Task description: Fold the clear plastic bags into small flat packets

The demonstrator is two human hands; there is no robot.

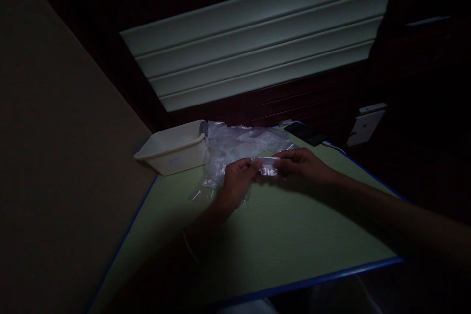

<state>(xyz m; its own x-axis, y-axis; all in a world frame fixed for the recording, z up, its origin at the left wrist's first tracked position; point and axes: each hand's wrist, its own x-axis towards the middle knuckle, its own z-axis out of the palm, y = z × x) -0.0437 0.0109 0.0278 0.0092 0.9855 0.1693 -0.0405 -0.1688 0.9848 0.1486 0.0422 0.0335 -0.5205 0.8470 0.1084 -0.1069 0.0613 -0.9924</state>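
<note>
Two hands, one bag.
Left hand (237, 179) and right hand (301, 163) each pinched the bag (265, 167) above the table (294, 235).

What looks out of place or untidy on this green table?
Only the clear plastic bags: they lie in a loose, crumpled heap beside the white tub. The left hand and the right hand pinch one small bag between them. The dim light hides any damage.
</note>
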